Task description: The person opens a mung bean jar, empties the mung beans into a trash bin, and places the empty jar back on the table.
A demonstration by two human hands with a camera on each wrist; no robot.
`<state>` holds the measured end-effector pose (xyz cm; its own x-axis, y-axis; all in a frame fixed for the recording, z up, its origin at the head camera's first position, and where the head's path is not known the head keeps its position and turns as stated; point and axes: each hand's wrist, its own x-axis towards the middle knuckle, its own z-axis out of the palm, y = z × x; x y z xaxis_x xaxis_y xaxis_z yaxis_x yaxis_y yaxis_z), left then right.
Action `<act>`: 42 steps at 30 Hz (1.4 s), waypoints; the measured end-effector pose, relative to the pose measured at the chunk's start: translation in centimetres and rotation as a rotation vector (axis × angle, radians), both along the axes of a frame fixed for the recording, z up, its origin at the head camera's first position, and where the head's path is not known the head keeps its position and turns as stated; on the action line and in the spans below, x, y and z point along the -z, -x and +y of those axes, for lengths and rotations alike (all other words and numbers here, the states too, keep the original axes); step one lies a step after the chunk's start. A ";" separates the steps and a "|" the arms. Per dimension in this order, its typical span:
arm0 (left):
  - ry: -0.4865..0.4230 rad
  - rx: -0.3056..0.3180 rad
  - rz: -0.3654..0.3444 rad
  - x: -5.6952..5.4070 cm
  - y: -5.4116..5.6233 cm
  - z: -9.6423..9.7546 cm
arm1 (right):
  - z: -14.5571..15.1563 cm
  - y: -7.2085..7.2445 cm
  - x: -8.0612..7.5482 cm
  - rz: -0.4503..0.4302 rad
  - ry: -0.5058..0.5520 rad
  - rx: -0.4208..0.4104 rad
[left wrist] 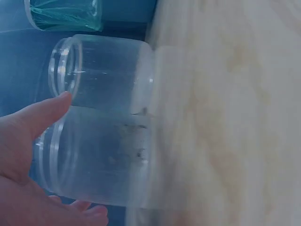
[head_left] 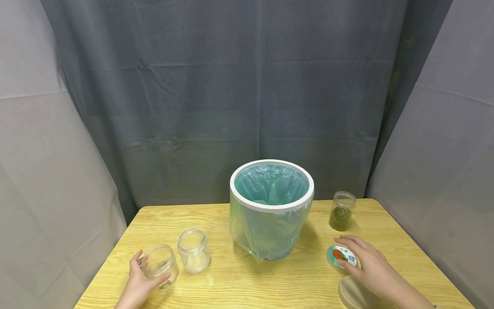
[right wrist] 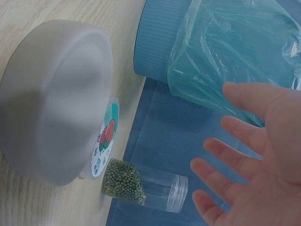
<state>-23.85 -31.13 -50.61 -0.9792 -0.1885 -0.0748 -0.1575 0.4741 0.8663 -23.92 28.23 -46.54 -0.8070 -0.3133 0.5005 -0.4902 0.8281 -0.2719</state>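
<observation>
My left hand [head_left: 140, 281] grips a clear, wide-mouthed jar [head_left: 160, 262], its thumb on one side and fingers on the other. Dark specks show low in that jar [left wrist: 103, 155] in the left wrist view. A second clear jar [head_left: 194, 253] stands just to its right, with something pale at its base. On the other side, my right hand [head_left: 366, 264] hovers with fingers spread over a flat round container [head_left: 339, 256] with a red fruit picture on top. Both that container [right wrist: 107, 136] and a smooth grey bowl-like thing [right wrist: 70, 103] are apart from the right hand [right wrist: 263, 155].
A bin [head_left: 272, 208] with a white rim and green plastic liner stands mid-table. Behind the right hand is a clear jar of green beans or grains [head_left: 341, 214]. The wooden table [head_left: 231, 287] is bounded by a dark curtain [head_left: 193, 107] behind and pale cloth at both sides.
</observation>
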 end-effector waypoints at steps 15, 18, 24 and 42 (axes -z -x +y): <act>0.014 -0.143 0.221 -3.4 -0.7 1.6 | 0.1 0.1 -0.2 0.026 0.018 0.011; 0.024 -0.182 0.298 -3.9 -0.8 2.2 | 0.2 0.2 -0.3 0.049 0.019 0.013; 0.050 -0.128 0.367 -5.2 -0.8 3.8 | 0.2 0.4 -1.0 0.095 0.004 0.026; 0.110 0.125 0.377 -8.4 -0.6 8.9 | -0.4 1.1 -3.2 0.171 -0.007 0.024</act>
<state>-23.28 -22.27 -42.25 -0.9499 -0.0536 0.3080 0.2261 0.5626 0.7952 -25.06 27.87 -43.33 -0.7173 -0.2985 0.6295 -0.5087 0.8418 -0.1805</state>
